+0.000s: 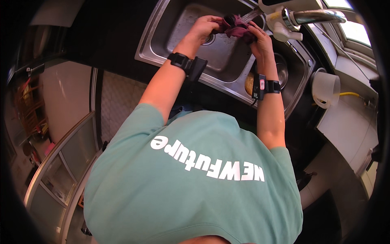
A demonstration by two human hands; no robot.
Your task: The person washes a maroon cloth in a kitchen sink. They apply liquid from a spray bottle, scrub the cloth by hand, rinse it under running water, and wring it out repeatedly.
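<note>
A dark red-purple cloth (pixel 237 30) is stretched between my two hands over the stainless steel sink (pixel 224 56). My left hand (pixel 207 26) grips one end of it, near the sink's drain (pixel 209 39). On the other end, my right hand (pixel 260 36) has its fingers closed around the fabric. Water (pixel 250 16) runs down onto the cloth from beside the faucet (pixel 281 23). Folds of the cloth hide some of my fingertips. Both wrists wear black straps with small devices.
In the right-hand basin stand a round metal bowl (pixel 281 70) and a yellowish-brown round object (pixel 249 83), partly hidden by my right forearm. A translucent plastic container (pixel 326 88) is beside the sink, near a yellow hose (pixel 350 94). The curved metal spout (pixel 320 16) reaches towards the window.
</note>
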